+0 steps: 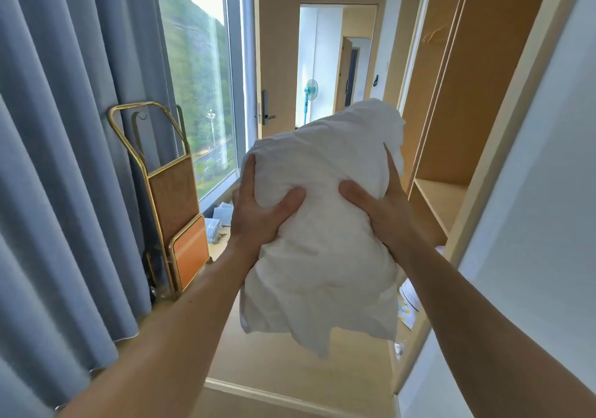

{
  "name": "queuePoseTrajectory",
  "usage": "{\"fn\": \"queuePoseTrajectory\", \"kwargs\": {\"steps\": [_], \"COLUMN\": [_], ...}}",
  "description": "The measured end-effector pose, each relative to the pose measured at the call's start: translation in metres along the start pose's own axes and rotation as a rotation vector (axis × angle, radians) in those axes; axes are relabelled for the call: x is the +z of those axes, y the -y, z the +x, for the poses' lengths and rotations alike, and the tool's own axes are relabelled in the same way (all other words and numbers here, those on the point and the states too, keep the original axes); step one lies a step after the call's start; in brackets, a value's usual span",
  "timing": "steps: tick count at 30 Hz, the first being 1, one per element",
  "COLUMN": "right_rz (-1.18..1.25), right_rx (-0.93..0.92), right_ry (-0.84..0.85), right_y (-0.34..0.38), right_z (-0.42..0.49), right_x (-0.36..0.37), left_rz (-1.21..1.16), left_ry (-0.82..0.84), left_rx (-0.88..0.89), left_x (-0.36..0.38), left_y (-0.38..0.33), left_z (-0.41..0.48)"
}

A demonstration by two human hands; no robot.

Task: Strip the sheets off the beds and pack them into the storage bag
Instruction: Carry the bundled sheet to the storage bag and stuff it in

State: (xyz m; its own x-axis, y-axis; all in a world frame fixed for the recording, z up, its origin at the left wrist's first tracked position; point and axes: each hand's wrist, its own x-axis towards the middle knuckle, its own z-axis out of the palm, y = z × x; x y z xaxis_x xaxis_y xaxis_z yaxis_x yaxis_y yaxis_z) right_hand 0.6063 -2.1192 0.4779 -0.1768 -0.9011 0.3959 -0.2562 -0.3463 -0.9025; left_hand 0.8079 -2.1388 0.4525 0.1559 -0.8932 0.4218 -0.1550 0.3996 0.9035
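bedroom by the window [196,72], grey curtain [64,127] | bundled white sheet [322,224] up at chest height | left hand [254,214] and right hand [380,208] squeezing its sides, fingers spread | looks soft, light, floppy, so grip mid-bundle

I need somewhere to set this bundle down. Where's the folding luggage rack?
Head view, left of centre: the folded luggage rack stands against the grey curtain, beside the window.
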Motion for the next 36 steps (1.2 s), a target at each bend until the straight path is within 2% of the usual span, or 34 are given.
{"fn": "queuePoseTrajectory", "kwargs": {"steps": [9,16,27,36], "right_rz": [0.009,0.021,0.000,0.007], "right_rx": [-0.050,-0.048,-0.018,-0.033], "right_ry": [0.053,0.044,-0.086,-0.112], "right_y": [-0.064,-0.113,-0.167,-0.242], "right_z": [0.181,0.305,0.477,0.627], "right_x": [0.034,0.093,0.158,0.158], "left_rz": [0.014,0.011,-0.070,-0.070], "left_ry": [-0.067,-0.071,0.075,0.104], "left_rx": [0.000,-0.018,-0.014,0.014], "left_x": [0.052,0.061,0.090,0.170], "left_y": [0.064,0.130,0.211,0.279], "left_z": [0.162,0.293,0.494,0.633]}}
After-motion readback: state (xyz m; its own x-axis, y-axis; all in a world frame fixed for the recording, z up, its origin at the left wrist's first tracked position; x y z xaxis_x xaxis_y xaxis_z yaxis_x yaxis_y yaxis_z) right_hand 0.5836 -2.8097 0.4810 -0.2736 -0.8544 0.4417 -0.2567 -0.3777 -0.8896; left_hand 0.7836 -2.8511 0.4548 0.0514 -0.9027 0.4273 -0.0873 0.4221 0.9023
